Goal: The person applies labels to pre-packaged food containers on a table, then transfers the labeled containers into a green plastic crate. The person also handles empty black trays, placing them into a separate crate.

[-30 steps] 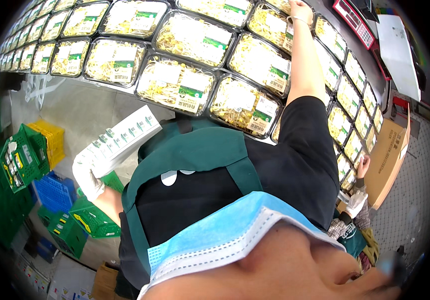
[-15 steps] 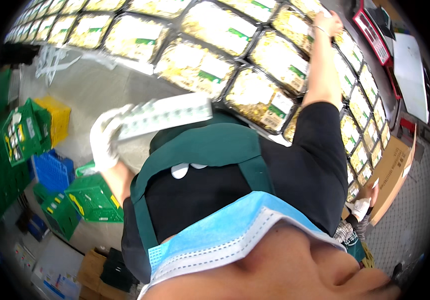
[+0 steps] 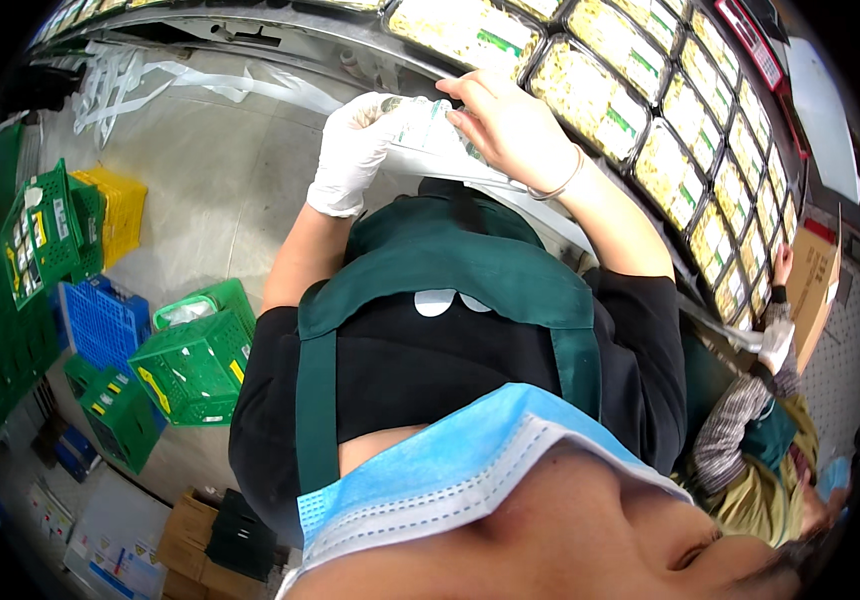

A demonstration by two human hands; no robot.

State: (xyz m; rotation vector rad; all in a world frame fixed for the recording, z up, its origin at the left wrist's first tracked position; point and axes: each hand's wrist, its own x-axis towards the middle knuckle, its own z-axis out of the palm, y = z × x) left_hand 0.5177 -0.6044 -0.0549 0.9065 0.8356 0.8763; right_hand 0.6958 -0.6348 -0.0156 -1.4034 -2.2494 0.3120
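Note:
My left hand [image 3: 350,150], in a white glove, grips a strip of labels [image 3: 420,125], white with green print, in front of my apron. My bare right hand [image 3: 510,125], a bracelet at its wrist, has come to the strip's right end; its thumb and forefinger are at the edge, and whether a label is peeled loose is hard to see. Beyond and to the right, rows of black trays [image 3: 595,100] of pale yellow food under clear covers, marked with green and white labels, stand on a metal-edged table.
Green crates [image 3: 190,370], a blue crate [image 3: 105,325] and a yellow crate [image 3: 115,215] stand on the floor to the left. White strapping [image 3: 210,80] lies near the table. At the right a co-worker [image 3: 760,440] reaches to the trays beside a cardboard box [image 3: 815,270].
My right hand has come back from the far trays to the label strip. My left hand has moved right and away from me with the strip. The trays now sit farther off in view.

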